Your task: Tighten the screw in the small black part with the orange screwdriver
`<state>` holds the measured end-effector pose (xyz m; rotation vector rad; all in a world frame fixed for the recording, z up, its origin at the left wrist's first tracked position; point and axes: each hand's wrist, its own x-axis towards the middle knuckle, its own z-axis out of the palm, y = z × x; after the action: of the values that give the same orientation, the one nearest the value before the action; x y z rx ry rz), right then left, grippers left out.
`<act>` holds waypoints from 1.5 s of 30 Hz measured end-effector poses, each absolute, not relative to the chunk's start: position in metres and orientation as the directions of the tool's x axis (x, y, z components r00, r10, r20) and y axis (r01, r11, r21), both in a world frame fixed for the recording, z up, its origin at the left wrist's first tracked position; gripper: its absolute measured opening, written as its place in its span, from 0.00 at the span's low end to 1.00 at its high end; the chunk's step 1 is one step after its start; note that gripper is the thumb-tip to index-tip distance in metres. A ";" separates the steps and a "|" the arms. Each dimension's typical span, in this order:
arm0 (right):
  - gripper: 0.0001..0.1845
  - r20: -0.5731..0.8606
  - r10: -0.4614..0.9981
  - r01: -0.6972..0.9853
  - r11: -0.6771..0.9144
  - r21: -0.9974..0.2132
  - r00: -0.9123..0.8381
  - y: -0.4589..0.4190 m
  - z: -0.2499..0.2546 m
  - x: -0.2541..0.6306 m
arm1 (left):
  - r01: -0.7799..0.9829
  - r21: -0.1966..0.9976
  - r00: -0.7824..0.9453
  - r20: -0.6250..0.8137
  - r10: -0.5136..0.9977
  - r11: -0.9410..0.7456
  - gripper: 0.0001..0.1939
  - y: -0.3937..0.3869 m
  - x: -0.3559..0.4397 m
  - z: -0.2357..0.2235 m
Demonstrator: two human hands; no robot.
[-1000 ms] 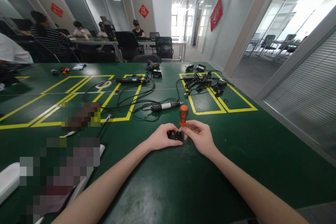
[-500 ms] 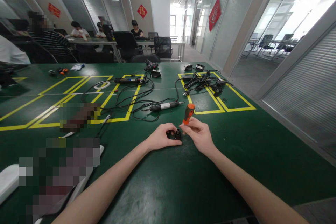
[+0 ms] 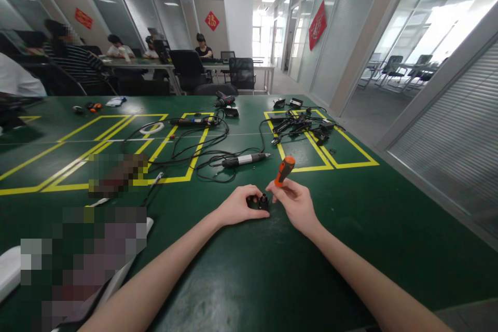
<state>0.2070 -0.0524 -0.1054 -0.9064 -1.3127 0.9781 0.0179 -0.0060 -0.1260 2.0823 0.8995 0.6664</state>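
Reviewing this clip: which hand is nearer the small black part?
Left. The left hand curls around the small black part; the right hand is just to the right of it, holding an orange-and-black screwdriver.

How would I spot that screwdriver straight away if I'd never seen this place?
Start at the big green table, where the left hand holds a small black part. Just right of it, the right hand holds the screwdriver, handle upward and leaning right. Its orange and dark grey handle sets it apart from the black and silver tool lying beyond.
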 end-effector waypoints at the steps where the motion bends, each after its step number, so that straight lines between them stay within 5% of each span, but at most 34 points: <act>1: 0.13 0.351 0.936 -0.048 0.351 -0.935 0.011 -0.052 -0.105 0.207 | 0.374 0.802 0.617 0.159 0.770 -0.465 0.16 -0.006 0.018 -0.126; 16: 0.17 0.280 0.960 -0.197 0.274 -0.941 0.001 -0.055 -0.107 0.204 | 0.382 0.805 0.600 0.158 0.784 -0.455 0.16 -0.007 0.018 -0.125; 36: 0.09 0.377 0.926 -0.092 0.376 -0.922 0.010 -0.052 -0.109 0.207 | 0.378 0.799 0.609 0.165 0.776 -0.467 0.16 -0.006 0.018 -0.128; 45: 0.16 0.293 0.956 -0.198 0.283 -0.938 -0.020 -0.054 -0.108 0.205 | 0.390 0.794 0.608 0.157 0.778 -0.466 0.16 -0.007 0.019 -0.123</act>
<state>0.2049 -0.0543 -0.1081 -0.8298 -1.2259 1.1116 0.0186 -0.0075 -0.1231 2.0903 0.9176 0.6664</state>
